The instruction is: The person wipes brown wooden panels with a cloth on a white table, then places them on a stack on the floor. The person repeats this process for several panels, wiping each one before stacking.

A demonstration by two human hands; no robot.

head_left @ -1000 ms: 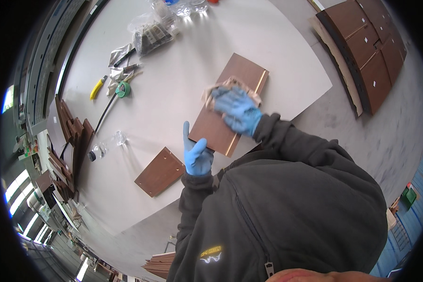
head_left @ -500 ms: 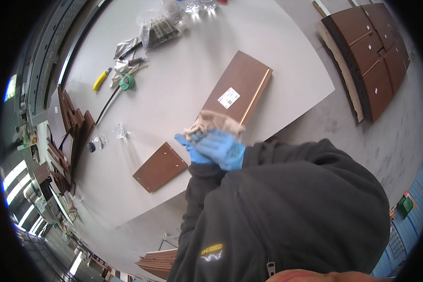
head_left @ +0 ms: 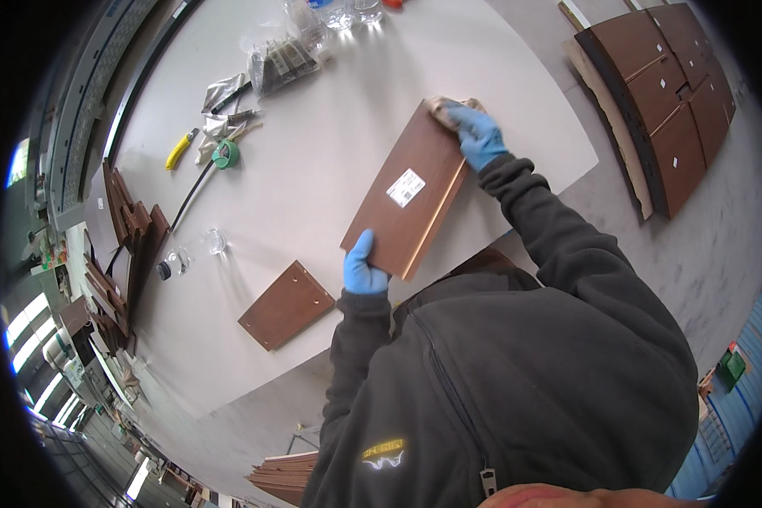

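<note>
A brown wooden panel [head_left: 398,222] with a white label [head_left: 405,188] and a grooved long edge lies slantwise on the pale table. At its near left corner, my left hand [head_left: 364,269] in a blue glove grips the end, thumb on top. My right hand [head_left: 476,135], also blue-gloved, presses a beige cloth [head_left: 443,112] onto the panel's far end; its fingers are closed over the cloth. Left of the panel, apart from it, rests a smaller brown board [head_left: 286,306] with small holes or fittings near its ends.
On the pale table [head_left: 313,178] lie a yellow cutter [head_left: 180,149], a green tape roll [head_left: 226,154], a bag of dark parts [head_left: 281,66] and a clear bottle [head_left: 176,262]. Brown boards [head_left: 135,220] pile up along the left edge. Stacked brown panels [head_left: 677,110] stand beyond the right edge.
My hands, together over the near end before, are now apart. The right has carried the cloth to the panel's far end; the left has taken hold of the near corner.
</note>
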